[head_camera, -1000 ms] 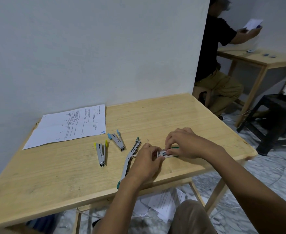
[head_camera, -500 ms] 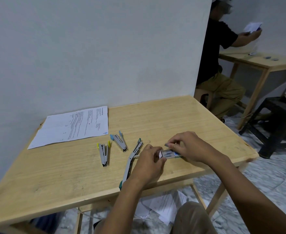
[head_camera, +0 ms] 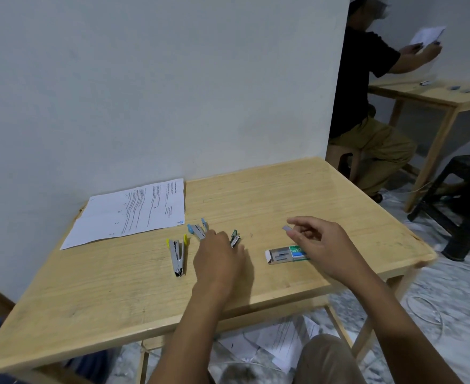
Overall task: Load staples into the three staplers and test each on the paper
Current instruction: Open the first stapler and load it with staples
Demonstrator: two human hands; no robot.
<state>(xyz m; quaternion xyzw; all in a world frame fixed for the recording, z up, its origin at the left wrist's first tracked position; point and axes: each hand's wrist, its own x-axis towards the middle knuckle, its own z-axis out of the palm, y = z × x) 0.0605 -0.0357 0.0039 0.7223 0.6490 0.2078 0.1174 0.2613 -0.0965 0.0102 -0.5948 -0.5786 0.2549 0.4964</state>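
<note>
The paper [head_camera: 123, 214] lies at ten o'clock on the table [head_camera: 283, 195]. The yellow stapler [head_camera: 177, 254] and blue stapler [head_camera: 198, 230] sit at nine and eleven o'clock of the left hand [head_camera: 218, 261], which covers the green stapler [head_camera: 235, 239], likely to steady it; I cannot tell whether its fingers grip. At three o'clock, over the staple box [head_camera: 283, 254], the right hand [head_camera: 322, 245] pinches a staple strip [head_camera: 286, 228], probably for loading.

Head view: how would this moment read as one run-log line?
phase: loading staples | left hand: rests on green stapler | right hand: pinches staple strip | staple box: open on table

Wooden table [head_camera: 256, 195]: paper [head_camera: 134, 212], staplers [head_camera: 178, 256], staple box [head_camera: 285, 254].
</note>
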